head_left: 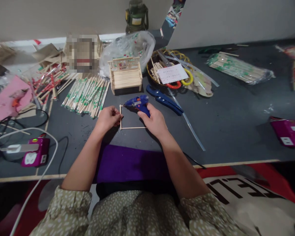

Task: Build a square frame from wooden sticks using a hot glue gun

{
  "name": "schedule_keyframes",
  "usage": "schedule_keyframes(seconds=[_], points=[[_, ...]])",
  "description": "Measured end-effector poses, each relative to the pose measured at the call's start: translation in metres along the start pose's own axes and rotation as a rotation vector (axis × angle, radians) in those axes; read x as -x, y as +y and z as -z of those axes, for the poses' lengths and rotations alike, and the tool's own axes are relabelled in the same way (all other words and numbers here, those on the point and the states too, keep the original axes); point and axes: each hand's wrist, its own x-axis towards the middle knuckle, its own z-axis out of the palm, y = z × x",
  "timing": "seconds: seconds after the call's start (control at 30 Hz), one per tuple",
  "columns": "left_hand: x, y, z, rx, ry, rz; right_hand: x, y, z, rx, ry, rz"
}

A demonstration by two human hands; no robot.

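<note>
The grey table [223, 131] spreads across the whole view; a purple cloth [130, 164] lies along its near edge, between the person's forearms; towards the back sits a crumpled clear plastic bag [131, 44]; left of centre is a heap of chopsticks [86, 93] in green-printed wrappers; right of the bag stands a basket [149, 75] with loose sticks and scissor handles in it; farther right lies a clear packet [238, 68] of more chopsticks; on the far left is a pink sheet [1, 103]. A little wooden bench [126, 78] stands upright in front of the bag; a dark green bottle [137, 19] stands behind it.

The right hand [154, 121] is wrapped round the handle of a blue glue gun [140, 105], its nozzle pointing left; the left hand [109, 119] has its thumb and fingertips pinched on the left side of a stick frame [134, 127]; the frame lies on the table just beyond the cloth, the nozzle at its upper left corner, its right part hidden by the right hand. Right of the gun rests a blue hand tool [164, 100]; a white card [172, 73] lies over the basket; a thin clear glue stick [194, 132] slants out from the tool.
</note>
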Motion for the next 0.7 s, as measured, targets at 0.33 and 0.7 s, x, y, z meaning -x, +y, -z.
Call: schedule_keyframes(seconds=[0.33, 0.7], points=[[0.001, 0.000, -0.002, 0.034, -0.005, 0.012, 0.020, 0.004, 0.037, -0.539, -0.144, -0.104], [0.002, 0.001, -0.002, 0.015, -0.005, 0.016, 0.038, 0.004, 0.058, -0.657, 0.138, -0.155]])
